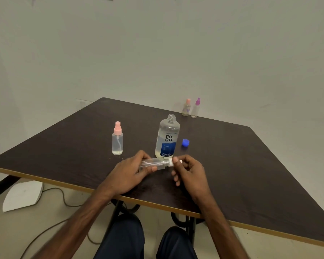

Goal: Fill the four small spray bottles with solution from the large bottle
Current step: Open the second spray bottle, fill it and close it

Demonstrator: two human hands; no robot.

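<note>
Holding small clear spray bottle [151, 164] on its side, low over the near middle of the worktop [251, 165]. Left grip [131, 171] wrapped round the body, thumb on top, fingers curled underneath. Right grip [189, 169] pinching the white spray head [171, 162] between thumb and forefinger, other fingers loosely curled. Cannot tell if the head is screwed tight or loose, nor the fill level.

Directly behind: large bottle [167, 137], upright, neck open, cap off. Label reads "re-nu" in dark letters, "fresh" in white on a blue panel; line above the logo and the small print too blurred to read. Faint yellowish tint at the base.

Just right of it, apart: blue cap [185, 142] lying on the worktop. Left of it, well apart: pink-topped spray bottle [117, 139], upright, head on, dip tube visible.

At the far edge, side by side and upright: peach-topped spray bottle [186, 107] with a printed pattern, purple-topped spray bottle [195, 108].

Below the near edge: dark blue trousers [123, 238], a white sheet [22, 195] and a cable [64, 200] on the floor.
</note>
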